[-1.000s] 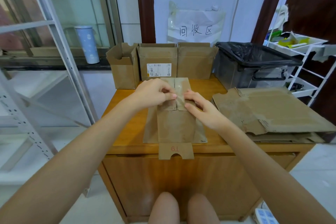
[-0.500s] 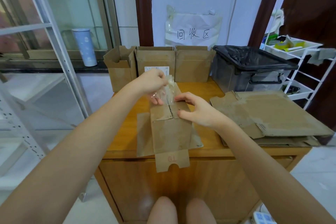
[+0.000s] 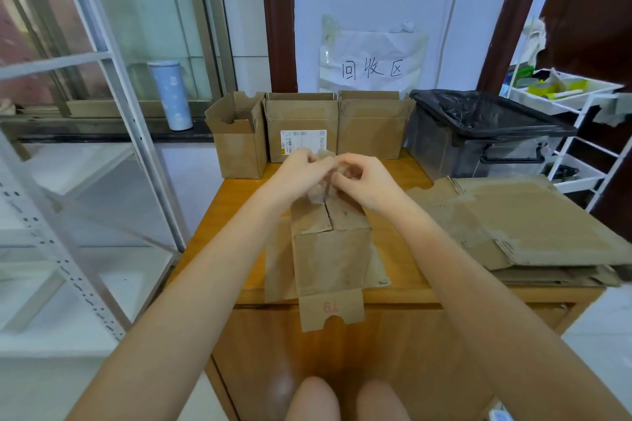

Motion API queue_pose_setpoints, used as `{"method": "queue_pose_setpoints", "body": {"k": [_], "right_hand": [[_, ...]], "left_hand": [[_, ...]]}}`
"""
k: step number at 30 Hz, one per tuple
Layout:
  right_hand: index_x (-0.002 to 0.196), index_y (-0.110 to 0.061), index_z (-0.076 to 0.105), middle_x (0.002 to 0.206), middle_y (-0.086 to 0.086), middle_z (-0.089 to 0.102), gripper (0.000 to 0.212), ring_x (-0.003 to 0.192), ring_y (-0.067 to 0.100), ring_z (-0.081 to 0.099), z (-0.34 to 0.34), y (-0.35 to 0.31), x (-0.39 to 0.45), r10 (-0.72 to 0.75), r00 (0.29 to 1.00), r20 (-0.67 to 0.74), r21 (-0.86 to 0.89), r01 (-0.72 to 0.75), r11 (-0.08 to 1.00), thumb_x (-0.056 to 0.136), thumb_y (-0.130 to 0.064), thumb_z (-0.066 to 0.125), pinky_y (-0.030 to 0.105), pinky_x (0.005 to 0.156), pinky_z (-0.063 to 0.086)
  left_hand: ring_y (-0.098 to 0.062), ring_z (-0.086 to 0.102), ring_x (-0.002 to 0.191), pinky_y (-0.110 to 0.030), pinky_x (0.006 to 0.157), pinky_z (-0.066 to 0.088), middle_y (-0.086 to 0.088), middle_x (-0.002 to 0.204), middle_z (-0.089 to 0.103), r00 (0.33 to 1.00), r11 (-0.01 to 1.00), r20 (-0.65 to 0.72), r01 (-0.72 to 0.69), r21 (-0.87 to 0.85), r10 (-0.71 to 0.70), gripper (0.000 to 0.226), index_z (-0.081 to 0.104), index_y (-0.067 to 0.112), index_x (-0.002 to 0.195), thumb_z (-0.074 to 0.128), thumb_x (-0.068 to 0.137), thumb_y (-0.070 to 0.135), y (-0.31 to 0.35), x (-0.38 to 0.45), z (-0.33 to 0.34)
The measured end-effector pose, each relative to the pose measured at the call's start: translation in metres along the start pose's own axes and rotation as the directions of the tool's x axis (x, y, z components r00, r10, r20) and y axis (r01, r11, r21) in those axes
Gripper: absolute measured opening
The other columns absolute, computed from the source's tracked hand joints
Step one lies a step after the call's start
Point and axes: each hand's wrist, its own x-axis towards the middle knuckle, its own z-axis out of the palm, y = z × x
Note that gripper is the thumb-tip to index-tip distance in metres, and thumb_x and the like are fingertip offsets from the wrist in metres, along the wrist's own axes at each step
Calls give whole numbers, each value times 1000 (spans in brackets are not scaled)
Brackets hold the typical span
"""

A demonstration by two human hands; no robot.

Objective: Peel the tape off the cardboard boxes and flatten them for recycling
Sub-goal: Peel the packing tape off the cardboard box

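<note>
Cardboard box (image 3: 331, 249): on wooden table (image 3: 407, 290), near edge. Left hand (image 3: 301, 171), right hand (image 3: 364, 178): above box's far end, both pinching crumpled clear tape (image 3: 323, 178).

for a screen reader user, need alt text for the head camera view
Both hands, left hand and right hand, pinch a strip of clear tape above a partly flattened cardboard box on a wooden table. Three open boxes stand behind; flattened cardboard is stacked to the right.

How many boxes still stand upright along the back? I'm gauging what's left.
3, in a row: left box, labelled middle box, right box beside the bin.
</note>
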Motion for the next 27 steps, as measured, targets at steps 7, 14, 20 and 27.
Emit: {"method": "queue_pose_setpoints", "body": {"k": [7,14,20,27], "right_hand": [[88,-30,64,73,-3,58,15,68,12,49,3,7,0,14,993,-114,-21,-17,1000,83,-43,68,35,69,46],[92,-27,63,73,-6,56,16,72,10,52,2,8,-3,57,992,-111,123,-43,991,81,-29,75,31,74,47],[108,-17,65,97,-1,67,23,86,6,61,-5,2,-7,35,999,18,152,-37,988,87,-9,66,15,83,48],[94,-12,72,87,5,72,22,82,17,70,-9,1,-8,131,991,35,414,-134,901,96,-26,55,24,79,57]], "left_hand": [[-12,56,74,-20,58,43,-8,92,65,961,880,278,136,-455,-4,36,65,7,114,66,87,30,-15,-11,-11],[-2,50,53,-14,54,41,5,70,63,996,981,82,-7,-194,23,20,70,10,103,72,84,16,-24,-11,-10],[-13,61,81,-16,67,42,-8,86,69,998,990,-48,-55,-130,50,37,61,9,106,81,76,18,-21,-7,10],[-7,57,80,-13,70,40,11,65,60,988,991,-95,-125,-55,120,58,51,6,130,77,80,18,-20,-7,14]]}}
